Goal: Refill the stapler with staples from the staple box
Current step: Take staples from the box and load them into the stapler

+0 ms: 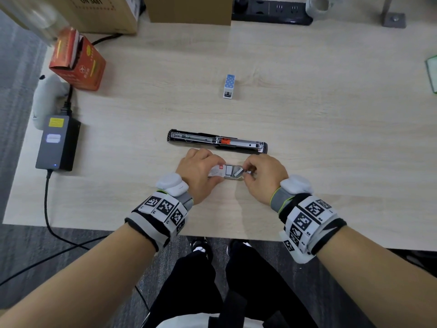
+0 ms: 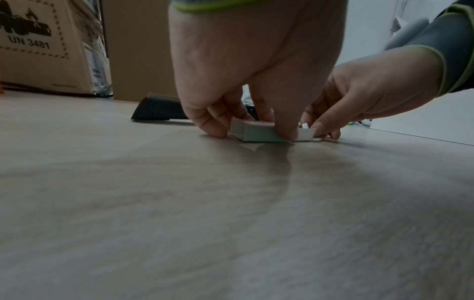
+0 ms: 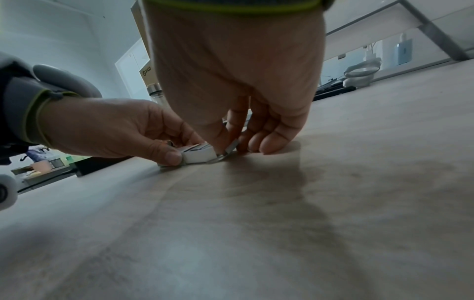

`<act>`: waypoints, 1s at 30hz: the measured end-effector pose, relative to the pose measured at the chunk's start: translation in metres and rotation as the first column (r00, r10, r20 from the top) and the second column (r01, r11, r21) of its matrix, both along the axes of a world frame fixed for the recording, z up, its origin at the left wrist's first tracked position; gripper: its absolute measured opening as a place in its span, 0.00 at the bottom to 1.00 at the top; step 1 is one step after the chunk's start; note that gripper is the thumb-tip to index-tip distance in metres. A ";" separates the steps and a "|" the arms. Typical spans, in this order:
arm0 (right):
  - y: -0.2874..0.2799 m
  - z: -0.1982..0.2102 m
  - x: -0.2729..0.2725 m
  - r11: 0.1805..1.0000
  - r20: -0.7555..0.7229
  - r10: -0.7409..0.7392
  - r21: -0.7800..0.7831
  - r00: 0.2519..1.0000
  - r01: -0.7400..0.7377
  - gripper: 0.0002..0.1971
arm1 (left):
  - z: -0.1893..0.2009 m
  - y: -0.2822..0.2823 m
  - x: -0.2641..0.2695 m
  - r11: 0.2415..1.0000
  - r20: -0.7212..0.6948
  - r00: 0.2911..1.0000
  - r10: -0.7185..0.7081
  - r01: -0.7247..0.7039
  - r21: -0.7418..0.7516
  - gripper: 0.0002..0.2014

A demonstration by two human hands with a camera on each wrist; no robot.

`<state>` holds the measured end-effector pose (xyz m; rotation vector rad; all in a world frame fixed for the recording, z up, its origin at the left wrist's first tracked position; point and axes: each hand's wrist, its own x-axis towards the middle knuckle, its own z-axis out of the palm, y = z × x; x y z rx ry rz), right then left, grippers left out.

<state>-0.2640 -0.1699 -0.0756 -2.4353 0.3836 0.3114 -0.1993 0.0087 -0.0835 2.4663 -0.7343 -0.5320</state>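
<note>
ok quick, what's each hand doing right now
Left hand: grips the staple box on the table.
Right hand: pinches a strip of staples at the box's open end.

Both forearms reach forward, wrists wrapped in marker-printed bands. The left hand (image 1: pixel 198 172) pinches the staple box (image 1: pixel 223 172) with curled fingers against the tabletop (image 1: pixel 331 138). The right hand (image 1: pixel 263 175) pinches a staple strip (image 1: pixel 239 172) at the box's open end.
</note>
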 end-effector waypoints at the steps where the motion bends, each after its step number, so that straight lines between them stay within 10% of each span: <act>1: -0.001 -0.001 0.000 1.000 -0.003 0.005 0.008 1.000 -0.005 0.04 | 0.001 0.000 0.000 1.000 -0.006 1.000 0.000 0.000 0.006 0.18; 12: -0.016 0.016 0.001 0.985 0.148 -0.069 0.166 0.987 0.044 0.03 | 0.020 -0.014 -0.002 0.998 0.038 0.999 0.013 -0.010 -0.068 0.21; 19: -0.006 0.038 0.029 0.881 0.172 -0.250 0.449 0.953 0.150 0.03 | 0.050 -0.041 0.014 0.835 -0.552 0.809 0.201 -0.436 -0.335 0.06; 25: -0.011 0.041 0.036 0.811 0.121 -0.249 0.568 0.961 0.139 0.06 | 0.056 -0.041 0.022 0.708 -0.721 0.652 0.235 -0.623 -0.332 0.04; 30: -0.012 0.037 0.045 0.890 0.125 -0.140 0.451 0.982 0.069 0.05 | 0.061 -0.040 0.028 0.725 -0.677 0.681 0.277 -0.611 -0.317 0.01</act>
